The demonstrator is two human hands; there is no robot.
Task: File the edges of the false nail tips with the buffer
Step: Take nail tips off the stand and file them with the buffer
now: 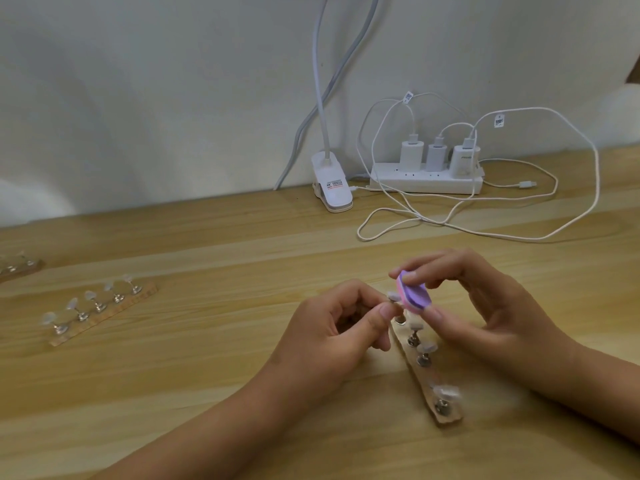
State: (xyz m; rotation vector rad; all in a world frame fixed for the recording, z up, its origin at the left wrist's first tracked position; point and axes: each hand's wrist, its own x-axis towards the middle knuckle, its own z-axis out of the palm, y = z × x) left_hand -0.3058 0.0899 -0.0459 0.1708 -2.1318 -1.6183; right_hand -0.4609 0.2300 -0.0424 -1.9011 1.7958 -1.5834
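One nail tip (393, 295) was pinched in my left grip (337, 327), the buffer (415, 296) held in my right grip (485, 306), other tips (426, 348) likely awaiting filing.

L hand (334, 332) pinches nail tip (393, 295), R hand (485, 306) pinches buffer (414, 295).

Table (207, 375) was pale wood grain with a low sheen, buffer (414, 294) looked matt and foamy, nail tips (426, 347) were frosted clear plastic, posts (424, 360) shiny metal, strip (446, 415) possibly wood, power strip (426, 183) and lamp clip (334, 188) smooth white plastic.
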